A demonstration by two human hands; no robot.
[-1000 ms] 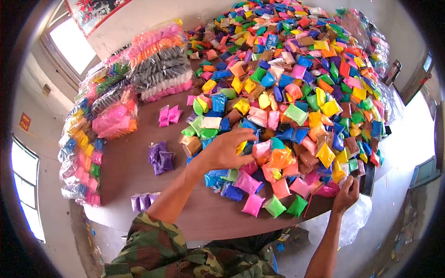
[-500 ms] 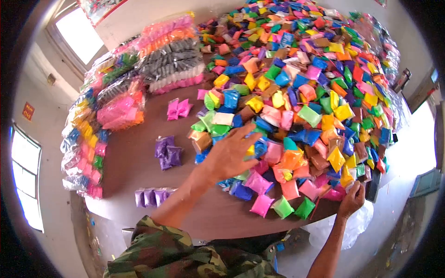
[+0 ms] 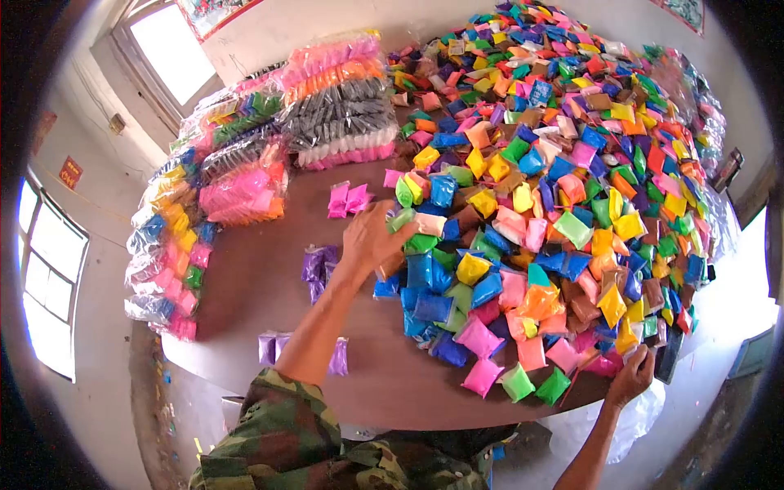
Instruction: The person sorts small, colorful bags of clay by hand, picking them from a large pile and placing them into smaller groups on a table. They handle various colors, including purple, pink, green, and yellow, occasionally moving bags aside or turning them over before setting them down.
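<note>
My left hand (image 3: 372, 238) is over the left edge of the big heap of coloured packets (image 3: 523, 175), its fingers curved by a light green packet (image 3: 400, 220); whether it grips the packet is unclear. My right hand (image 3: 632, 377) is closed at the heap's lower right edge, its fingertips pinched beside yellow packets (image 3: 626, 336); what they hold is too small to name. Purple packets (image 3: 314, 265) lie behind my left forearm. More purple packets (image 3: 338, 357) are in a row near the front edge, partly hidden by the forearm.
Bagged packets are stacked at the back left (image 3: 339, 106) and along the left side (image 3: 167, 253) of the brown table (image 3: 245, 306). Two pink packets (image 3: 348, 200) lie behind my left hand. A clear plastic bag (image 3: 604, 429) hangs below the right front edge.
My left hand has moved left and slightly up, from over the heap to its left edge, uncovering blue and yellow packets. My right hand remains by the lower right edge. The view has shifted slightly.
</note>
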